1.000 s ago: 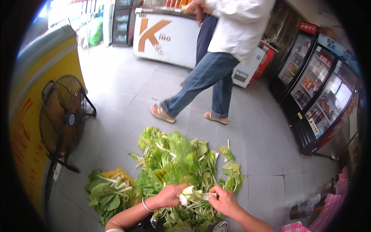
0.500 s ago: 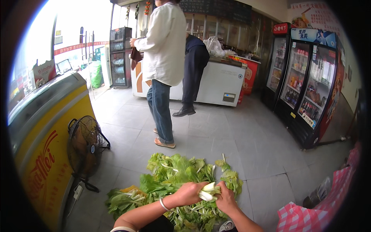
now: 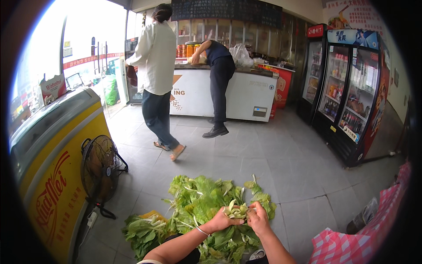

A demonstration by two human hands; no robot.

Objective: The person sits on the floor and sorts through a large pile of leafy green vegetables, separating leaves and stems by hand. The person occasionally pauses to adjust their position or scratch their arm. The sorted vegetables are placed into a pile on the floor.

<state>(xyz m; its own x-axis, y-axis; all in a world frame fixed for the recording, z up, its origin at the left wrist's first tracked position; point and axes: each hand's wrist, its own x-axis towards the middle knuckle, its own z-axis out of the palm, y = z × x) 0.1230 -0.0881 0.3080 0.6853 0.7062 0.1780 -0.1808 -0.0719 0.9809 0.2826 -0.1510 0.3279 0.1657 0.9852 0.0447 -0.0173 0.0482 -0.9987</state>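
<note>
Here, left fingers [image 3: 235, 221] clasp pale, layered greens [image 3: 236, 211]; right fingers [image 3: 252, 213] pinch edge; crinkled leaf heap [image 3: 198, 193] below.

Leafy greens [image 3: 198, 192] partly hidden by left forearm [image 3: 178, 247], checked cloth [image 3: 336, 247] cut off below

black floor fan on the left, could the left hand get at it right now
Probably not as things stand: the black floor fan is well off to the left, and the left hand is busy holding leafy greens.
</note>
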